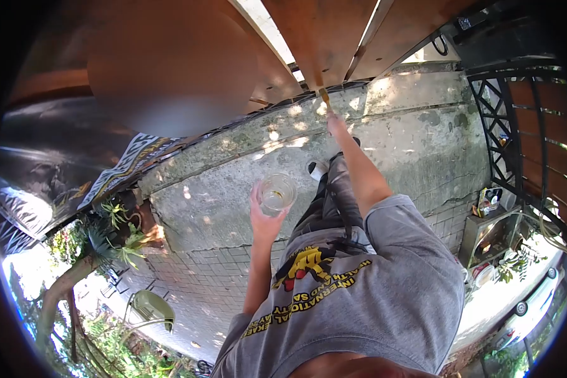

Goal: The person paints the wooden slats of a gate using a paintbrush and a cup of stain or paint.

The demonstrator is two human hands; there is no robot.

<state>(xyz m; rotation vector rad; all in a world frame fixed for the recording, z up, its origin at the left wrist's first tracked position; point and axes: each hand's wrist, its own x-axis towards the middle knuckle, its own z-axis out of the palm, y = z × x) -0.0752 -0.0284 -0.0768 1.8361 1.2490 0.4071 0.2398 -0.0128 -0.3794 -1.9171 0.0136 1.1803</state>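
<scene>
My right hand [334, 123] is closed around the handle of a paintbrush [324, 96]. Its bristles reach up to the lower edge of a brown panel [315, 44], overlapping it in this view. In front of my torso, my left hand [268, 217] grips a clear round container [277, 192] by its side, the mouth facing up toward me. A little yellowish-brown matter shows at the bottom of the container.
Concrete paving [416, 145] lies under my feet, with brick pavers [195, 290] behind. A black metal gate [494, 132] stands at right, near a shelf [485, 233]. At left are a dark tarpaulin [63, 145], plants [116, 239] and a green chair [152, 309].
</scene>
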